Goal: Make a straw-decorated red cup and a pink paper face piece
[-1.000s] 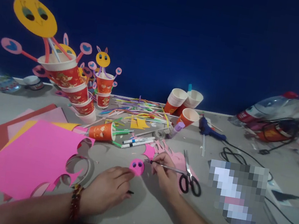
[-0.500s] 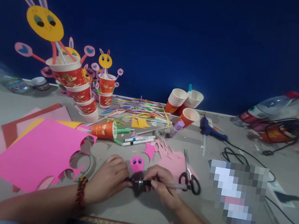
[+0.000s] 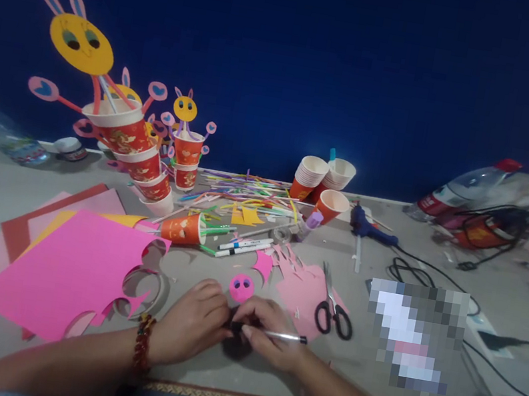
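My right hand (image 3: pixel 267 330) is closed around a pen (image 3: pixel 284 337) with a silver-grey barrel and a black rear end, which points to the right. My left hand (image 3: pixel 198 317) is closed, its fingertips meeting the pen's dark front end; whether they grip a cap or the tip is hidden. Just beyond my fingers lies a round pink paper face (image 3: pixel 241 287) with two drawn dark eyes. Scissors (image 3: pixel 335 311) with black handles rest to the right of my right hand, partly over light pink paper (image 3: pixel 297 291).
Pink and red paper sheets (image 3: pixel 65 266) and a tape roll (image 3: pixel 155 291) lie left. Behind stand stacked red cups (image 3: pixel 140 167) with yellow paper faces, loose pipe cleaners and straws (image 3: pixel 246 188), and markers (image 3: pixel 243 247). A blue glue gun (image 3: pixel 371 228), cords and a bottle (image 3: pixel 463 191) are right.
My right hand has shifted left, closer to my left hand, bringing the pen along. The pen's rear end has moved left and slightly down. The paper face stays on the table.
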Available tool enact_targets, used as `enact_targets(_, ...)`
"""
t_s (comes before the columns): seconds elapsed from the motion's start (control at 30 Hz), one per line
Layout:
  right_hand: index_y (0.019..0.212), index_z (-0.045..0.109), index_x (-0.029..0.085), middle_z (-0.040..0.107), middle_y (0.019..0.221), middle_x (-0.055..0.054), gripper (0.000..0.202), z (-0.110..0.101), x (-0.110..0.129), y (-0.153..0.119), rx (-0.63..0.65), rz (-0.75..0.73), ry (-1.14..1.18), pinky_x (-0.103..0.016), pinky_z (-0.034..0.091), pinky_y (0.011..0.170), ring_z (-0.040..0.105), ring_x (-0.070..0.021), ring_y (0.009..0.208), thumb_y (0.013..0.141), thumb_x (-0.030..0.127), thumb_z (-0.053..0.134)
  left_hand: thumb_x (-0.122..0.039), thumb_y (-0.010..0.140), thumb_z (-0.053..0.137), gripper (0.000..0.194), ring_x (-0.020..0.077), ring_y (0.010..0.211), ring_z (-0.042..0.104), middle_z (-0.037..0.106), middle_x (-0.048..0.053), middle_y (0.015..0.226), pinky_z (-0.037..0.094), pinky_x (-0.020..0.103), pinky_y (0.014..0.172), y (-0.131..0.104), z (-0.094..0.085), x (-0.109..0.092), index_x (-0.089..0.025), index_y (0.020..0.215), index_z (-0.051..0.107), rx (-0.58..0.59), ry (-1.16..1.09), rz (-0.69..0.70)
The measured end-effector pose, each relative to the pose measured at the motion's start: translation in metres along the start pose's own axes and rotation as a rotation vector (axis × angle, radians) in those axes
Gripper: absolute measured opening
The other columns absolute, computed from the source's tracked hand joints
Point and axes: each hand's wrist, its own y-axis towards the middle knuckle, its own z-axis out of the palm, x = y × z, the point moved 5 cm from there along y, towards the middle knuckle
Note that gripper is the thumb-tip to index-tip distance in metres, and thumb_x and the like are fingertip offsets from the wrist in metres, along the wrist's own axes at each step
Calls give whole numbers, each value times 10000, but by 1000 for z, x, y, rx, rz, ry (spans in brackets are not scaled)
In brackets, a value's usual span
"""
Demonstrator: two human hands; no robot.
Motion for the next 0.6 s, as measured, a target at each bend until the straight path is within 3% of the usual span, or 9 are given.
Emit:
enact_targets(0.13, 956, 587, 200, 589, 656, 11, 342, 10, 5, -2, 60, -171, -215, -250, 396, 552, 509, -137, 559, 1016, 451, 362, -369, 1052, 386, 314, 180, 656, 524, 613, 20, 711, 402, 301, 650, -2, 1, -5, -193, 832, 525, -13, -72, 71)
enact_targets(0.23, 777, 517, 223, 512, 580, 20, 529, 14, 7, -2, 84, -248, -331, -269, 350, 527, 469, -145, 530, 1017, 617, 257, -414, 1070, 277, 400, 167, 585, 520, 610, 10, 663, 346, 296, 576, -4, 1, -9, -207, 814, 504, -12, -109, 114)
enact_targets(0.33, 630, 387, 241, 440, 529, 26, 549, 17, 10, 0, 93, -254, -415, -295, 315, 521, 401, -142, 502, 1048, 535, 186, -400, 1071, 271, 405, 160, 559, 521, 600, -1, 625, 323, 293, 568, -5, 0, -9, -217, 772, 474, -14, -98, 103)
enact_targets(0.43, 605, 340, 248, 411, 515, 31, 503, 17, 16, 2, 61, -262, -387, -310, 299, 509, 363, -139, 484, 1053, 434, 210, -396, 1072, 263, 413, 161, 564, 522, 590, -3, 616, 326, 294, 572, -4, -2, -9, -221, 752, 458, -14, -98, 89)
enact_targets(0.6, 601, 262, 263, 293, 494, 52, 541, 2, 19, -1, -102, -297, -224, -325, 239, 474, 310, -148, 458, 971, 655, 308, -429, 1071, 224, 451, 170, 565, 504, 586, 12, 630, 321, 309, 571, 1, -9, -12, -216, 765, 478, -20, -78, 150)
